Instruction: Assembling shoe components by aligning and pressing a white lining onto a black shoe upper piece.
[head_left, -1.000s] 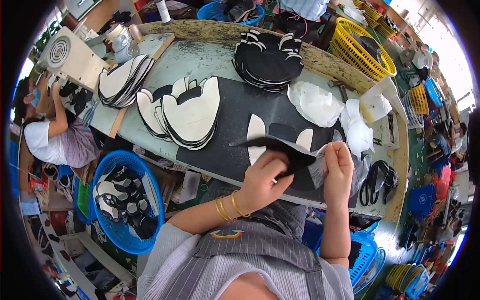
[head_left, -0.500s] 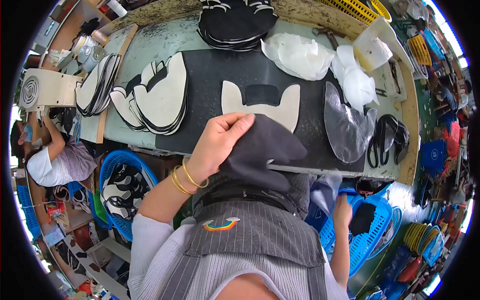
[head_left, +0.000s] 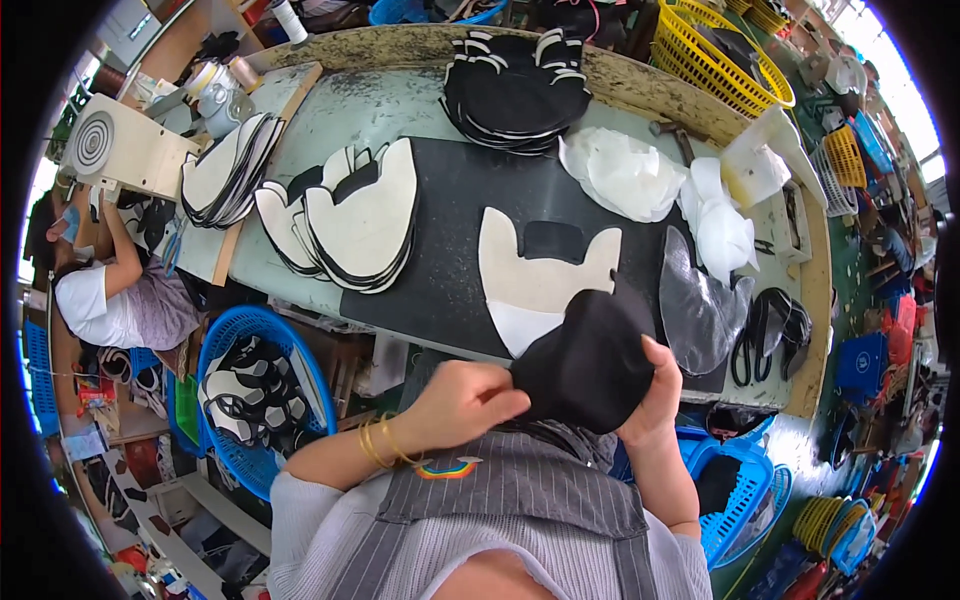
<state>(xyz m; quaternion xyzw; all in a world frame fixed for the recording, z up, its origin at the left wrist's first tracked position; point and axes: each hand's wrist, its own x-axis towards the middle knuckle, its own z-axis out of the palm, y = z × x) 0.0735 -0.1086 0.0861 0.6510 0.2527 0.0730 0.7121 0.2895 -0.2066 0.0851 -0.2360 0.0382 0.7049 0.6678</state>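
Observation:
A curved black fabric piece (head_left: 590, 365) is held up in front of my body, above the near edge of the table. My left hand (head_left: 465, 402) has its fingers closed in a pinch at the piece's left edge. On the other side my right hand (head_left: 655, 398) grips it, thumb on the front and fingers partly hidden behind. Just beyond lies a cream U-shaped cut piece (head_left: 550, 275) on the black mat (head_left: 450, 240). Its lower end looks brighter white, and the black fabric overlaps part of it.
Stacks of cream pieces (head_left: 360, 225) lie left, black pieces (head_left: 515, 95) at the back. White translucent sheets (head_left: 625, 175), a dark glossy template (head_left: 700, 300) and scissors (head_left: 750, 350) are right. Blue baskets (head_left: 315, 390) flank me. Another person (head_left: 130, 300) sits far left.
My right hand has come up from beside the blue basket, where it held a pale thin sheet, and now grips the black fabric. The fabric has moved right; the whole view has shifted.

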